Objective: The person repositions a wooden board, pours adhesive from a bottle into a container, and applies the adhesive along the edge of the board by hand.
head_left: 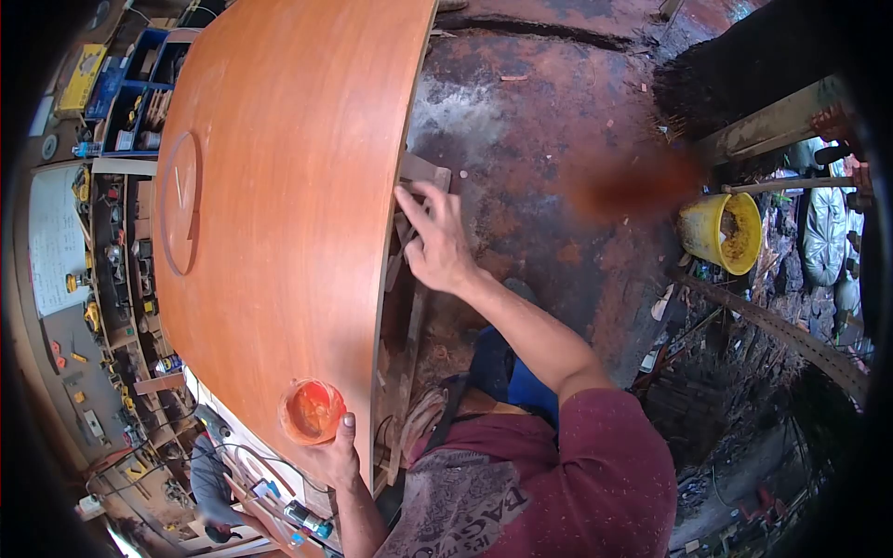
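A large orange-brown wood panel [279, 186] with a narrow pale edge fills the left and middle of the view. My left hand [337, 458] is closed around an orange cup [314, 411] with orange material inside, held over the panel's near end. At the panel's right edge, my right hand [437, 240] touches the rim with an extended index fingertip. Its fingers are apart and I see nothing held in them. A thin ring-shaped object [167, 223] lies on the panel's left part.
Wooden supports [409, 325] stand under the panel. Tools and blue bins [144, 70] line the left side. Another person [212, 479] is at the lower left. A yellow bucket [721, 232] and a metal beam [781, 335] are at the right.
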A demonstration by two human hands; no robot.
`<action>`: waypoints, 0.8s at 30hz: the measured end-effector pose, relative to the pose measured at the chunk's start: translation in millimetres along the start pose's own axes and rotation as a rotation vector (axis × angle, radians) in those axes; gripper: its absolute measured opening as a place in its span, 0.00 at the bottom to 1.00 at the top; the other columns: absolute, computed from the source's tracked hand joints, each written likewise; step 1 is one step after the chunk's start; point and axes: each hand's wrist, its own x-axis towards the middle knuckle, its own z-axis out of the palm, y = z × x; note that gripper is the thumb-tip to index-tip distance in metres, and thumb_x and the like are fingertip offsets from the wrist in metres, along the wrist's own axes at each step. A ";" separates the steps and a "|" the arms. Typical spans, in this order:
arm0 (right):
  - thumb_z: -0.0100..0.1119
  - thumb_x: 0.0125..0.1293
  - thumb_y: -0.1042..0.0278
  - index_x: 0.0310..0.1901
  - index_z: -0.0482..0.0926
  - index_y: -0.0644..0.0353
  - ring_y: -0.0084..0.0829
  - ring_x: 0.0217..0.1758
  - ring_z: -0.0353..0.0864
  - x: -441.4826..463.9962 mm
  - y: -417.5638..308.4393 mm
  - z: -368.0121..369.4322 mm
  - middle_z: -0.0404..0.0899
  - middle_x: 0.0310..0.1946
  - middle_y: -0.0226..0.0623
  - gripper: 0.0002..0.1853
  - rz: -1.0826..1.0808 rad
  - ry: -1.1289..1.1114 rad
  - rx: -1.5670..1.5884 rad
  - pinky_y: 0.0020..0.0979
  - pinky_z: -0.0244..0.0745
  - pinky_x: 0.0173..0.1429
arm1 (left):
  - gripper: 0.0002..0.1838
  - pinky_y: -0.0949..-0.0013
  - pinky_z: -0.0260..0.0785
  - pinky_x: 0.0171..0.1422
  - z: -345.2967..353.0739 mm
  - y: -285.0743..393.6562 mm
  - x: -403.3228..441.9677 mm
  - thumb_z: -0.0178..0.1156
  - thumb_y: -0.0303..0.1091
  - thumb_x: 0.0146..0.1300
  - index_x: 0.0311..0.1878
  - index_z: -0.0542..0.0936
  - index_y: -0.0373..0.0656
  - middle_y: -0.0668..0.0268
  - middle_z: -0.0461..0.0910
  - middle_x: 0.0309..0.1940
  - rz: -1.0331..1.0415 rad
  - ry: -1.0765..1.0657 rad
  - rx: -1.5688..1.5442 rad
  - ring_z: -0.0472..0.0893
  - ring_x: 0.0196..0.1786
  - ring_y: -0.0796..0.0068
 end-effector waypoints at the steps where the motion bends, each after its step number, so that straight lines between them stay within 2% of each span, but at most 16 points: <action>1: 0.56 0.53 0.83 0.79 0.65 0.61 0.57 0.61 0.67 -8.0 -3.6 6.4 0.65 0.69 0.56 0.45 -0.037 0.001 0.026 0.53 0.68 0.68 | 0.54 0.54 0.63 0.80 -1.1 -0.6 0.4 0.80 0.53 0.58 0.78 0.61 0.36 0.54 0.68 0.74 0.019 0.017 0.003 0.69 0.75 0.57; 3: 0.56 0.51 0.84 0.80 0.64 0.58 0.59 0.64 0.68 -49.4 -18.1 14.7 0.64 0.69 0.58 0.48 -0.006 -0.072 0.136 0.52 0.68 0.70 | 0.54 0.56 0.67 0.77 -0.2 -4.8 0.2 0.80 0.51 0.58 0.79 0.61 0.36 0.55 0.70 0.72 0.053 0.058 0.005 0.71 0.73 0.60; 5: 0.56 0.51 0.83 0.79 0.66 0.59 0.58 0.63 0.69 -90.9 -40.4 7.9 0.65 0.69 0.59 0.47 -0.023 -0.204 0.188 0.53 0.69 0.69 | 0.54 0.55 0.67 0.77 -2.2 -8.8 -1.7 0.80 0.52 0.57 0.78 0.62 0.37 0.55 0.70 0.71 0.031 0.073 -0.007 0.71 0.73 0.59; 8: 0.57 0.50 0.83 0.77 0.68 0.60 0.57 0.62 0.69 -89.4 -37.0 2.5 0.65 0.69 0.58 0.45 0.010 -0.128 0.165 0.53 0.70 0.67 | 0.53 0.55 0.66 0.78 -3.0 -5.7 -7.0 0.80 0.52 0.57 0.78 0.62 0.37 0.56 0.70 0.71 0.001 0.071 0.024 0.71 0.73 0.59; 9: 0.56 0.51 0.83 0.77 0.67 0.61 0.57 0.62 0.69 -70.6 -34.1 -2.7 0.64 0.70 0.58 0.45 0.092 -0.112 0.149 0.53 0.70 0.68 | 0.53 0.54 0.66 0.78 -3.2 -3.3 -8.8 0.80 0.53 0.56 0.77 0.62 0.37 0.56 0.70 0.70 -0.006 0.062 0.044 0.71 0.73 0.59; 11: 0.56 0.51 0.83 0.78 0.65 0.62 0.58 0.61 0.68 -32.2 -18.1 -3.2 0.63 0.70 0.58 0.45 0.039 -0.026 0.080 0.53 0.69 0.69 | 0.53 0.54 0.66 0.78 -0.9 -1.9 -10.2 0.80 0.53 0.56 0.77 0.63 0.38 0.56 0.70 0.70 -0.002 0.059 0.061 0.71 0.73 0.59; 14: 0.56 0.52 0.83 0.78 0.63 0.63 0.61 0.62 0.67 -18.3 -19.3 5.5 0.62 0.71 0.58 0.45 0.000 -0.055 -0.053 0.54 0.67 0.69 | 0.54 0.55 0.66 0.78 -3.1 -3.4 -12.4 0.81 0.54 0.56 0.77 0.63 0.38 0.56 0.70 0.70 0.053 0.050 0.083 0.71 0.73 0.59; 15: 0.58 0.53 0.83 0.78 0.62 0.64 0.63 0.63 0.66 -28.7 -26.6 9.8 0.61 0.71 0.60 0.45 -0.009 -0.076 -0.027 0.55 0.66 0.70 | 0.54 0.55 0.66 0.78 -3.9 -5.1 -12.5 0.81 0.54 0.56 0.77 0.63 0.38 0.56 0.70 0.70 0.077 0.046 0.088 0.70 0.73 0.60; 19: 0.60 0.51 0.83 0.78 0.66 0.58 0.63 0.66 0.65 -103.2 -55.4 5.1 0.60 0.71 0.62 0.46 -0.018 -0.259 0.057 0.59 0.64 0.72 | 0.55 0.55 0.66 0.78 -3.4 -11.3 -18.2 0.82 0.54 0.55 0.77 0.63 0.38 0.57 0.70 0.70 0.048 0.078 0.023 0.70 0.74 0.60; 21: 0.60 0.51 0.83 0.78 0.67 0.56 0.61 0.66 0.66 -101.8 -51.8 -3.3 0.61 0.72 0.60 0.46 -0.021 -0.196 0.064 0.58 0.66 0.71 | 0.55 0.55 0.65 0.79 -2.7 -12.5 -20.6 0.82 0.54 0.55 0.77 0.63 0.38 0.56 0.70 0.70 0.050 0.079 0.021 0.70 0.74 0.60; 23: 0.59 0.52 0.83 0.78 0.67 0.57 0.60 0.65 0.67 -63.5 -40.2 -14.2 0.61 0.72 0.58 0.45 0.133 -0.146 0.066 0.56 0.67 0.70 | 0.55 0.55 0.65 0.79 -3.1 -14.4 -23.2 0.82 0.55 0.54 0.77 0.63 0.38 0.56 0.70 0.70 0.042 0.069 0.052 0.71 0.73 0.60; 24: 0.58 0.53 0.83 0.78 0.65 0.58 0.59 0.63 0.67 -41.7 -26.5 -13.7 0.62 0.71 0.58 0.45 0.093 -0.061 0.032 0.54 0.68 0.70 | 0.55 0.55 0.65 0.79 -3.2 -14.3 -23.1 0.82 0.55 0.54 0.77 0.63 0.38 0.56 0.71 0.70 0.043 0.062 0.066 0.71 0.73 0.60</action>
